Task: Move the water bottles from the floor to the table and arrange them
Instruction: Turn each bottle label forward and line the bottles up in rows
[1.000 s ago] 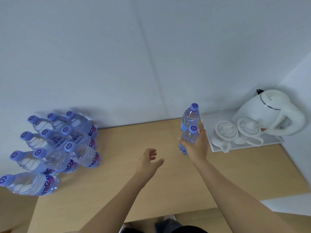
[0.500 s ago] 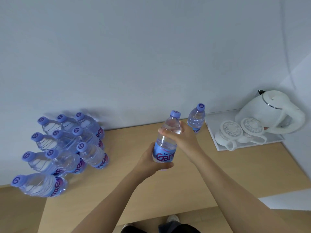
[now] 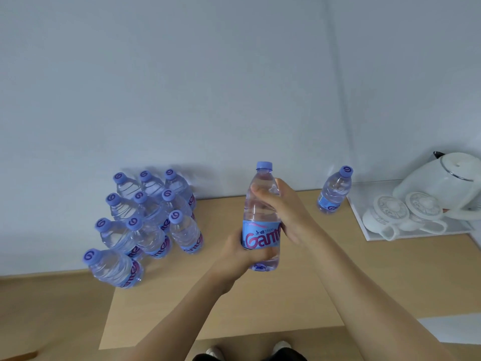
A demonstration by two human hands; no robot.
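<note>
Centrally, a clear water bottle [image 3: 262,217] with a purple cap and a blue label is held upright above the wooden tabletop [image 3: 299,290], grasped by both hands. The left hand [image 3: 244,252] wraps the lower part of the held bottle, its fingers curled round the bottom of the label and the base. The right hand [image 3: 283,207] grips the upper part, fingers across the clear shoulder and the thumb side toward the label.

Relative to the held bottle: a cluster of ten bottles [image 3: 148,225] of the same kind stands to its left on the tabletop, packed closely together near the wall [image 3: 208,87]; the nearest-left member of the cluster sits at the tabletop's left edge. A single bottle [image 3: 334,190] stands upright to the right of the held bottle, apart from it, close to the wall. Farther right of that lies a white tray [image 3: 416,235], with the single bottle just beside its left edge. On the tray rest two white lidded cups [image 3: 400,213] with handles, side by side, and behind them a white kettle [image 3: 442,186] with a metal rim round its lid, partly cut off by the frame edge.

Below the held bottle, past the near edge of the tabletop, two shoe tips [image 3: 281,346] and dark trousers show.
</note>
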